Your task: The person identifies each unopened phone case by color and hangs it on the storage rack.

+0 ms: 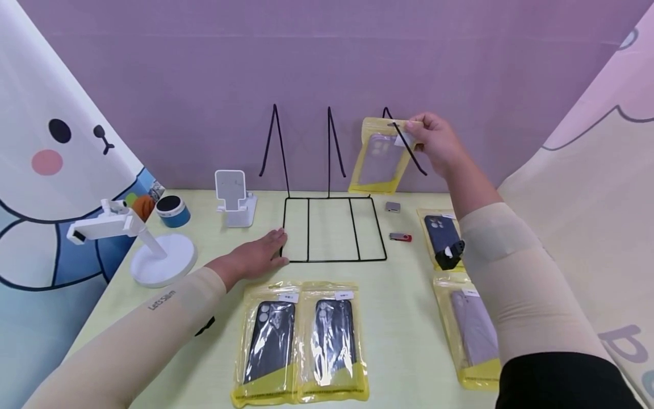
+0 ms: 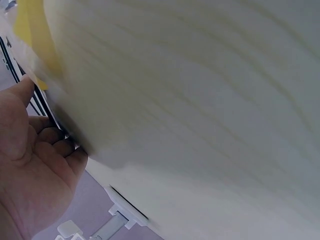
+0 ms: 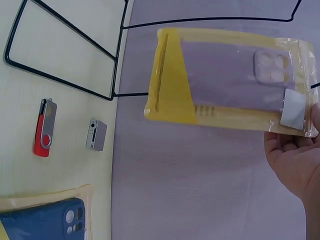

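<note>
My right hand [image 1: 434,139] pinches the top right corner of a yellow-edged clear bag holding a light purple phone case [image 1: 380,156]. The bag is upright at the right hook of a black wire rack [image 1: 335,261]. The hook's wire crosses in front of the bag from near its hang hole. In the right wrist view the same bagged phone case [image 3: 225,75] is seen side-on, its white label by the fingers. My left hand [image 1: 255,254] rests at the front left corner of the rack's base, fingers against the wire; the left wrist view shows this hand [image 2: 40,155] palm-on.
Two bagged dark phone cases [image 1: 271,341] lie in front of the rack. On the right lie a bagged blue case [image 1: 440,230] and a bagged purple case [image 1: 472,324]. A red USB stick [image 1: 401,237], small grey gadget [image 1: 393,207], white phone stands [image 1: 237,210] and blue jar [image 1: 174,213] surround the rack.
</note>
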Motion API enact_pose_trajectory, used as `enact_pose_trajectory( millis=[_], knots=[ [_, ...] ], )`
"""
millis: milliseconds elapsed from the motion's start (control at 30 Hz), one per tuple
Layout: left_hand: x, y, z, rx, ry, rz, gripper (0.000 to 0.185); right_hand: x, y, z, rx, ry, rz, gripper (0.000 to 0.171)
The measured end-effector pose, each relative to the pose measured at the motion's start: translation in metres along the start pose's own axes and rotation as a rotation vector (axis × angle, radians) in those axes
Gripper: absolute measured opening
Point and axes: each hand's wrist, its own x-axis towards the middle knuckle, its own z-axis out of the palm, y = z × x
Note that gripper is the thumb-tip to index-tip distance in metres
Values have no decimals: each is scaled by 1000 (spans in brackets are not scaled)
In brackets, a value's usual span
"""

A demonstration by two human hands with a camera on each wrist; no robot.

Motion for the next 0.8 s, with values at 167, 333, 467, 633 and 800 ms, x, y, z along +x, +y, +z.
enact_pose_trajectory(
  millis=[167, 333, 467, 633, 800],
  knots=[
    [0, 0, -1, 2, -3, 0, 75, -4, 1, -3, 4, 11, -5, 21],
    [0, 0, 0, 7, -7, -8, 75, -12, 1, -12, -34, 44, 18, 30],
    [0, 0, -1, 6, -8, -3, 76, -22, 5, -28, -38, 43, 28, 36],
    [1, 0, -1, 2, -17, -9, 76, -40, 12, -53, -88, 7, 10, 33],
    [1, -1, -1, -1, -20, -11, 76, -63, 20, -74, -189, -6, 8, 35]
  ],
)
